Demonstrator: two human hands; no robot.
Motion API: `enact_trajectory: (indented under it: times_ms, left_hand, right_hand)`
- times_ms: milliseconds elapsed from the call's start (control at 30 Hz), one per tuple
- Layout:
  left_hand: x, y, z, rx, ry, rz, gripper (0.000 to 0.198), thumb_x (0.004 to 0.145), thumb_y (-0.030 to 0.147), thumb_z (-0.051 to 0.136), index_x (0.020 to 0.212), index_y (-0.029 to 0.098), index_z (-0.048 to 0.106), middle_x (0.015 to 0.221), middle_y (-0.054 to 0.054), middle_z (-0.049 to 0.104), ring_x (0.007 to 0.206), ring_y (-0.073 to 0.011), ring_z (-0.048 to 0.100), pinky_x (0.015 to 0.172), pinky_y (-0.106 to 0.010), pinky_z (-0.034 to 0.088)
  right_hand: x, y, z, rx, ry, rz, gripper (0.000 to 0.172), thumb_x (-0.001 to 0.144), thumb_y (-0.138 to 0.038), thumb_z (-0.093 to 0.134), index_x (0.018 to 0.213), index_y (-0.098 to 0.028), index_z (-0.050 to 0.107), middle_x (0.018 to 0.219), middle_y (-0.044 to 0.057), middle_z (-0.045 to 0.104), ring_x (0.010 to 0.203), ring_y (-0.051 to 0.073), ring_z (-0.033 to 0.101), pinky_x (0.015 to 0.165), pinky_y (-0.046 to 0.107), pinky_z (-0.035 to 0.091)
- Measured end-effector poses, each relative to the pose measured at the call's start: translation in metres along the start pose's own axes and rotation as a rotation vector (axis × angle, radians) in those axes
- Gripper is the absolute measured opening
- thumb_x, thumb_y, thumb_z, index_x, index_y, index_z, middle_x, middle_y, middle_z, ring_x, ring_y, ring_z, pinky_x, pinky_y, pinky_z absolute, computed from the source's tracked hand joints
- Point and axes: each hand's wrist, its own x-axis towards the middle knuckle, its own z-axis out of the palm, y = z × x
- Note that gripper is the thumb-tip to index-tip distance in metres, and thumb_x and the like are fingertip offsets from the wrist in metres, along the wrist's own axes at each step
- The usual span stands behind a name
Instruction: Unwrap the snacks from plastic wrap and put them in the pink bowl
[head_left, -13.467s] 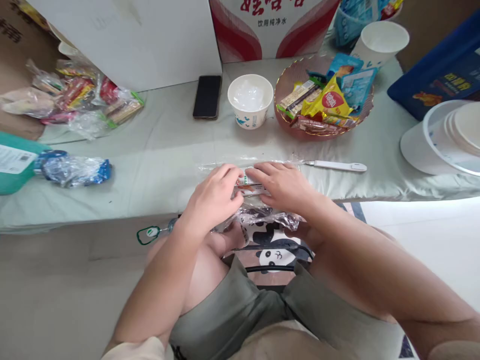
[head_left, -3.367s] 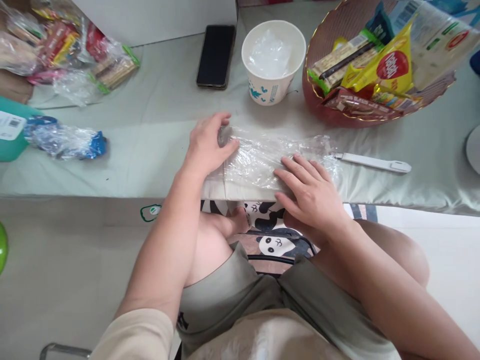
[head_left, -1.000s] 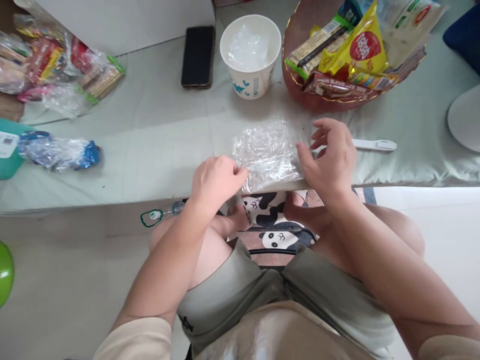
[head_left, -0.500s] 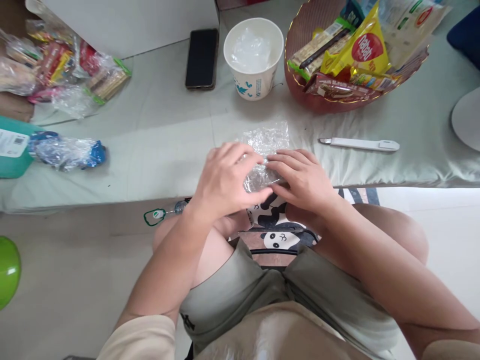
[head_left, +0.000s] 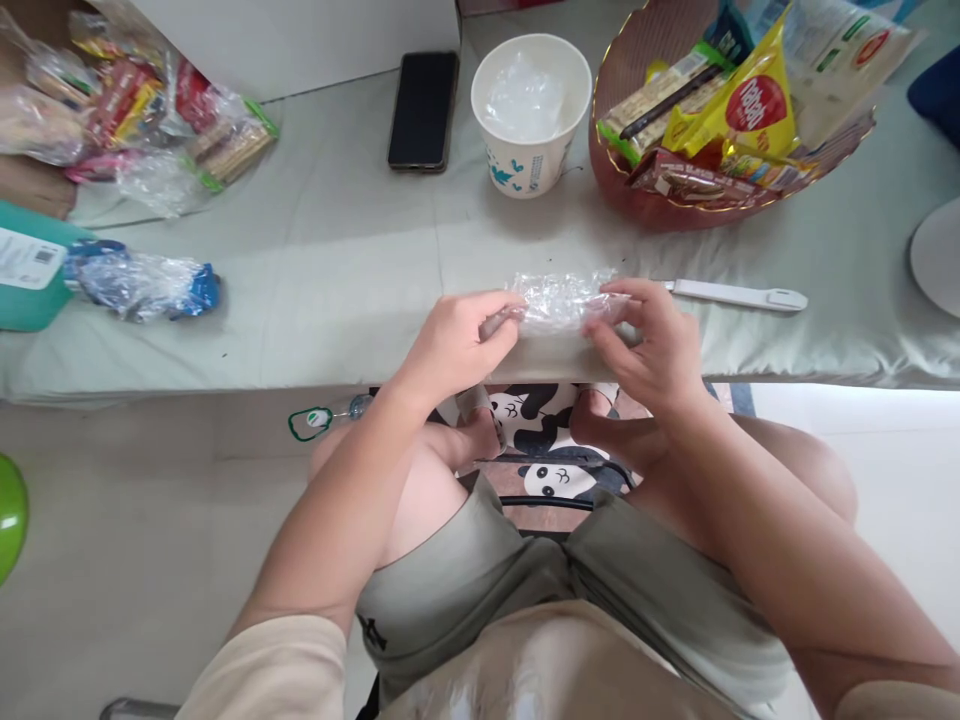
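A crinkled clear plastic wrapper (head_left: 559,303) lies between my two hands near the front edge of the covered table. My left hand (head_left: 469,340) pinches its left end between thumb and fingers. At the right end, my right hand (head_left: 652,335) has thumb and forefinger closed round the plastic. Just beyond the right fingers is a white utility knife (head_left: 739,295), its tip partly hidden by the hand. Behind the wrapper stands a white paper tub (head_left: 529,165) with crumpled clear plastic inside.
A pink bowl (head_left: 645,200) of packaged snacks stands at the back right, a black phone (head_left: 423,112) left of the tub. Wrapped snacks (head_left: 135,110), a teal container (head_left: 34,265) and a blue plastic-wrapped item (head_left: 142,282) are at the left.
The wrapper has become a narrower sideways strip, farther from the table's front edge. My hands have moved apart to its two ends and now pinch it. The view has shifted slightly.
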Motion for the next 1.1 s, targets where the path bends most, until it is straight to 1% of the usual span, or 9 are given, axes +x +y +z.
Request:
enact_trajectory:
  times_ms: [133, 267, 467, 567, 667, 767, 867, 1000, 1100]
  left_hand:
    - [0.007, 0.000, 0.008, 0.049, 0.113, -0.082, 0.027, 0.091, 0.026, 0.058, 0.109, 0.017, 0.076, 0.075, 0.000, 0.071, 0.067, -0.0142, 0.062, 0.071, -0.028, 0.050]
    - [0.017, 0.002, 0.013, 0.010, 0.168, -0.106, 0.032, 0.095, 0.024, 0.055, 0.124, 0.020, 0.068, 0.079, 0.001, 0.070, 0.064, -0.0129, 0.060, 0.072, -0.027, 0.050]
    - [0.023, -0.005, 0.019, 0.104, 0.140, -0.054, 0.031, 0.097, 0.021, 0.055, 0.127, 0.022, 0.065, 0.092, -0.002, 0.075, 0.071, -0.0145, 0.066, 0.077, -0.029, 0.052]
    - [0.026, -0.011, 0.022, 0.181, 0.157, -0.005, 0.031, 0.097, 0.017, 0.056, 0.126, 0.021, 0.065, 0.108, -0.007, 0.075, 0.090, -0.0182, 0.070, 0.084, -0.031, 0.053]
    - [0.030, -0.014, 0.025, 0.241, 0.148, 0.023, 0.029, 0.098, 0.017, 0.054, 0.125, 0.020, 0.065, 0.114, -0.008, 0.074, 0.100, -0.0205, 0.070, 0.087, -0.032, 0.053]
    - [0.034, -0.011, 0.029, 0.277, 0.136, 0.040, 0.029, 0.098, 0.020, 0.054, 0.126, 0.021, 0.065, 0.117, -0.008, 0.073, 0.103, -0.0221, 0.070, 0.088, -0.033, 0.054]
    - [0.035, -0.007, 0.033, 0.325, 0.175, 0.003, 0.028, 0.099, 0.023, 0.054, 0.124, 0.023, 0.066, 0.122, -0.008, 0.070, 0.105, -0.0249, 0.070, 0.086, -0.035, 0.054]
    - [0.032, -0.004, 0.035, 0.355, 0.256, 0.027, 0.024, 0.098, 0.029, 0.056, 0.118, 0.022, 0.068, 0.127, -0.012, 0.066, 0.108, -0.0265, 0.067, 0.091, -0.039, 0.053]
    - [0.026, -0.001, 0.032, 0.346, 0.135, 0.215, 0.023, 0.092, 0.034, 0.063, 0.110, 0.021, 0.071, 0.122, -0.012, 0.068, 0.114, -0.0293, 0.064, 0.103, -0.045, 0.049]
  right_hand:
    - [-0.001, -0.001, 0.004, -0.004, 0.049, 0.130, 0.034, 0.093, -0.032, 0.060, 0.126, -0.028, 0.054, 0.071, -0.003, 0.069, 0.067, 0.020, 0.066, 0.072, 0.040, 0.056]
    - [-0.002, 0.000, 0.006, -0.013, 0.067, 0.135, 0.045, 0.093, -0.035, 0.061, 0.135, -0.027, 0.046, 0.081, 0.000, 0.074, 0.061, 0.019, 0.060, 0.061, 0.038, 0.051]
    - [-0.004, 0.006, 0.007, -0.120, 0.087, 0.094, 0.042, 0.095, -0.035, 0.055, 0.136, -0.027, 0.046, 0.081, 0.003, 0.074, 0.062, 0.021, 0.059, 0.081, 0.049, 0.052]
    - [-0.003, 0.003, 0.005, -0.200, 0.181, 0.072, 0.041, 0.093, -0.034, 0.056, 0.133, -0.024, 0.051, 0.085, 0.007, 0.073, 0.079, 0.028, 0.065, 0.089, 0.056, 0.050]
    - [-0.005, -0.005, 0.003, -0.255, 0.245, -0.091, 0.034, 0.091, -0.033, 0.060, 0.123, -0.022, 0.060, 0.104, 0.014, 0.073, 0.099, 0.033, 0.067, 0.094, 0.056, 0.048]
    - [-0.009, -0.015, 0.006, -0.294, 0.067, -0.273, 0.026, 0.093, -0.026, 0.059, 0.118, -0.027, 0.065, 0.118, 0.009, 0.075, 0.115, 0.031, 0.068, 0.103, 0.051, 0.045]
    - [-0.013, -0.017, 0.011, -0.337, -0.114, -0.266, 0.030, 0.097, -0.023, 0.055, 0.124, -0.028, 0.067, 0.130, 0.007, 0.074, 0.127, 0.030, 0.064, 0.113, 0.051, 0.039]
    - [-0.012, -0.011, 0.014, -0.327, -0.148, -0.182, 0.024, 0.100, -0.028, 0.054, 0.117, -0.025, 0.070, 0.130, 0.008, 0.075, 0.125, 0.030, 0.067, 0.113, 0.052, 0.039]
    - [-0.008, -0.008, 0.010, -0.287, -0.124, -0.145, 0.020, 0.101, -0.028, 0.053, 0.104, -0.026, 0.072, 0.121, 0.005, 0.079, 0.118, 0.028, 0.070, 0.111, 0.051, 0.041]
